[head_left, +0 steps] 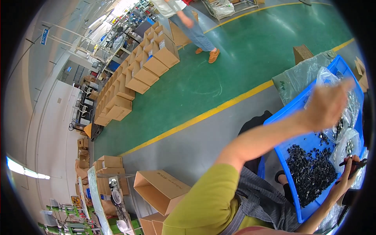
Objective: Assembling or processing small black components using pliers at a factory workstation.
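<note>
My left hand (329, 103), smeared by motion, is raised over the far part of a blue plastic tray (279, 156); its fingers cannot be made out. Clear plastic bags (346, 143) with small parts in them lie below and beside it. Many small black pieces (309, 172) are heaped loose in the near part of the tray. At the tray's right side, my right hand (346, 176) is closed round a small black-and-red hand tool (355, 166), whose exact kind is hidden by the fingers and the picture's rim.
A clear plastic sheet (288, 82) covers a surface beyond the tray. An open cardboard box (160, 190) stands to my left. Rows of open cartons (137, 70) line the green floor (203, 86). A person (182, 23) stands by them. Machines (68, 219) are at lower left.
</note>
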Available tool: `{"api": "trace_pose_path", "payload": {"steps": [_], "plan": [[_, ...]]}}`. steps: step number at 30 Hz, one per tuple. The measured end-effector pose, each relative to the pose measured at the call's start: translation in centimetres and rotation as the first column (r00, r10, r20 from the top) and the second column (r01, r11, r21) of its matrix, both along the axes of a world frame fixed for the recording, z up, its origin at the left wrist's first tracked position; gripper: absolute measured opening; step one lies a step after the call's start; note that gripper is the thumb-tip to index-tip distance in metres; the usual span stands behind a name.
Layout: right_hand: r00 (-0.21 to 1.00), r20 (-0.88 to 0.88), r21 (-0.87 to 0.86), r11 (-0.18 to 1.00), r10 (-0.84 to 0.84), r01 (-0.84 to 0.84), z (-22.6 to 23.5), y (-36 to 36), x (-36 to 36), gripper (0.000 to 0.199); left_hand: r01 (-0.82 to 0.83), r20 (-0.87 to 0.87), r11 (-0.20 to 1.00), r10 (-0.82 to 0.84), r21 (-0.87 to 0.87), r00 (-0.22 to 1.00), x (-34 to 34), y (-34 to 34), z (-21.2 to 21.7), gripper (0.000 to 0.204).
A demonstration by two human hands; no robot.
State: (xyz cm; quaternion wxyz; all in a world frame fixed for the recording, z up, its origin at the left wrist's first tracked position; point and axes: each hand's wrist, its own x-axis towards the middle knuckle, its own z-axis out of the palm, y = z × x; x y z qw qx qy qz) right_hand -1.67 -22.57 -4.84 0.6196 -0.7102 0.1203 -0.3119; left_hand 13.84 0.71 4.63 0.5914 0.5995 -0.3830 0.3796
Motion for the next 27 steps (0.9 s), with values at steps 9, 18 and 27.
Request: {"api": "trace_pose_path", "payload": {"steps": [9, 18, 27], "plan": [[0.999, -0.023, -0.023, 0.999, 0.022, -0.023, 0.1, 0.5, 0.4, 0.028, -0.717, -0.801, 0.636, 0.57, 0.286, 0.186, 9.9, 43.0, -1.3, 0.082], [0.997, -0.068, -0.017, 1.0, 0.022, -0.024, -1.0, 0.7, 1.5, 0.025, -0.611, -0.779, 0.62, 0.627, 0.492, 0.009, 9.7, 50.3, -1.9, 0.062], [0.997, -0.066, 0.024, 0.999, 0.039, -0.037, -1.6, -0.1, 1.6, 0.028, -0.194, -0.554, 0.542, 0.833, 0.818, -0.01, 10.4, 45.4, -0.3, 0.031]]}}
